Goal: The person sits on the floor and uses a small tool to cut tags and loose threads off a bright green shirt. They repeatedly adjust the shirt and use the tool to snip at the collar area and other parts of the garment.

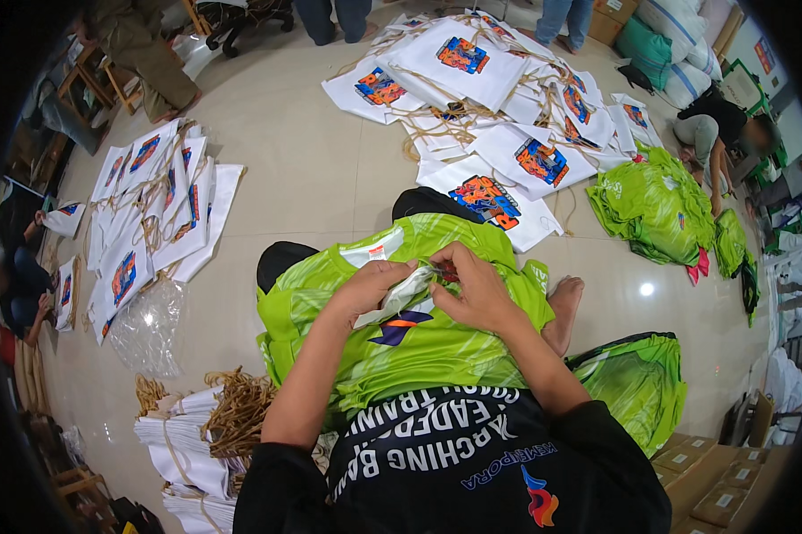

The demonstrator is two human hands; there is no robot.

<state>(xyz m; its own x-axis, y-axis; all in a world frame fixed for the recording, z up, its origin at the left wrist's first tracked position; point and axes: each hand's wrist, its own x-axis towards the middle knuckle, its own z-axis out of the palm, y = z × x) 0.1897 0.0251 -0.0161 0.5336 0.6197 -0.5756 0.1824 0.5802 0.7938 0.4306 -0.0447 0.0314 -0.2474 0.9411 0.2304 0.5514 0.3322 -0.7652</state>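
A lime-green sports jersey [374,360] with a purple and orange emblem lies spread over my lap, its collar away from me. My left hand [377,287] grips a bunched edge of the green fabric, its whitish inner side [397,298] turned up. Opposite it, my right hand [471,287] pinches something small and dark by the same edge, partly hidden by the fingers; it may be a small cutting tool, but I cannot tell. The two hands are close together above the jersey.
White printed drawstring bags are heaped on the tiled floor ahead [454,60] and at left [140,220]. More green garments [667,207] lie at right, beside a crouching person. Clear plastic [148,327] and bundled bags [187,447] are at lower left, cardboard boxes [721,480] at lower right.
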